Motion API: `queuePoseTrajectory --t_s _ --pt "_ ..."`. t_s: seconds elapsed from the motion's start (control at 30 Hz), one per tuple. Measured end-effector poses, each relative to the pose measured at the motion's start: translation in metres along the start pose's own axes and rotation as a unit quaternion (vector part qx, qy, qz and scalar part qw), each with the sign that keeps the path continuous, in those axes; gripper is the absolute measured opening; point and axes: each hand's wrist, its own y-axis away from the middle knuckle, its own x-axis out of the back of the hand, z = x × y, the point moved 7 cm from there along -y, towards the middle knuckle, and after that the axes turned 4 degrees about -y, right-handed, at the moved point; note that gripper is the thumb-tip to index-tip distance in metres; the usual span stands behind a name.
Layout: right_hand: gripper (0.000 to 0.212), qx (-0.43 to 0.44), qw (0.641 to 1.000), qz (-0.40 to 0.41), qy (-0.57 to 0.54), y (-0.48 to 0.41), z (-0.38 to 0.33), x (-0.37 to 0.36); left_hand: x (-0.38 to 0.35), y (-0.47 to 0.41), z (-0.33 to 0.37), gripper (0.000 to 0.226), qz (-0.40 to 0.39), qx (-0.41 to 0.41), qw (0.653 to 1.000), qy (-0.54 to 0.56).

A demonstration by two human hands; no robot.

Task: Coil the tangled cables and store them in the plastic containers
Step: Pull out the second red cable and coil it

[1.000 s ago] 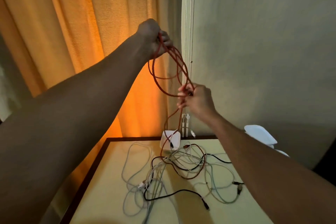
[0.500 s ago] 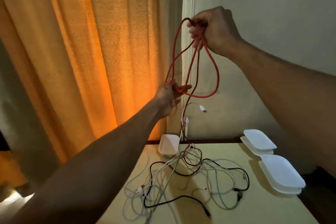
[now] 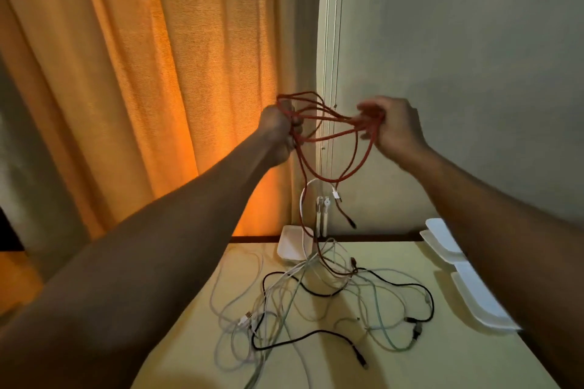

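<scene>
Head camera: an orange curtain [image 3: 126, 73] fills the 9 o'clock side. Next comes the left grip [image 3: 278, 131], clenched round several loops of the red cable [image 3: 330, 139], held above the counter [image 3: 426, 363]. The loops stretch across to the right grip [image 3: 395, 129], slightly blurred, its fingers curled round the bundle's other end. One red strand hangs down into the tangled cables [image 3: 316, 303] at 6 o'clock. A white container [image 3: 289, 246] sits at the tangle's 12 o'clock, and stacked containers [image 3: 480, 300] at its 3 o'clock.

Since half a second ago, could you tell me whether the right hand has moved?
Yes: judged against the table, the right hand has dropped lower, gripping the red cable.
</scene>
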Motion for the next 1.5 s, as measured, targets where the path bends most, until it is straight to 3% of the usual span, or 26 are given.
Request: queuePoseTrajectory --t_s 0.07,0.17,0.23,0.47,0.63,0.8,0.9,1.07,1.17,1.3,1.37,1.5 --pt "0.031 -0.005 0.997 -0.041 0.061 0.021 0.031 -0.016 -0.002 0.001 0.022 0.032 0.013 -0.001 1.0 0.006" --pt "0.057 -0.064 0.99 -0.125 -0.023 0.052 0.062 -0.051 -0.013 0.003 0.052 0.03 0.011 -0.013 1.0 0.008" --pt "0.061 -0.086 0.981 -0.164 -0.052 0.067 0.067 -0.073 -0.022 0.005 0.065 0.029 0.001 -0.018 1.0 0.002" --pt "0.023 -0.062 0.984 -0.121 -0.117 0.067 0.055 -0.09 -0.03 0.011 0.076 0.036 -0.043 0.002 0.998 0.039" --pt "0.015 -0.054 0.987 -0.122 -0.085 0.063 0.052 -0.082 -0.016 0.01 0.062 0.038 -0.064 0.02 0.994 0.081" --pt "0.007 -0.05 0.994 -0.019 -0.093 0.041 0.046 -0.05 0.015 0.006 0.015 0.037 -0.042 0.022 0.998 -0.038" --pt "0.009 -0.039 0.993 0.002 -0.112 0.028 0.032 -0.038 0.036 0.007 -0.034 0.058 -0.04 0.066 0.996 -0.053" --pt "0.007 -0.03 0.99 -0.016 -0.134 0.013 0.019 -0.038 0.04 0.025 -0.109 0.07 -0.103 0.133 0.985 -0.032" --pt "0.005 -0.056 0.989 -0.008 -0.134 0.01 0.027 -0.038 0.029 0.043 -0.142 0.094 -0.161 0.139 0.977 -0.032" --pt "0.016 -0.09 0.986 0.024 -0.139 0.008 0.043 -0.031 0.026 0.057 -0.175 0.11 -0.209 0.099 0.962 -0.143" --pt "0.021 -0.093 0.988 0.032 -0.116 0.006 0.05 -0.025 0.027 0.062 -0.182 0.093 -0.209 0.063 0.954 -0.206" --pt "0.022 -0.1 0.991 0.044 -0.076 -0.002 0.059 -0.006 0.045 0.06 -0.186 0.022 -0.174 -0.06 0.935 -0.303"
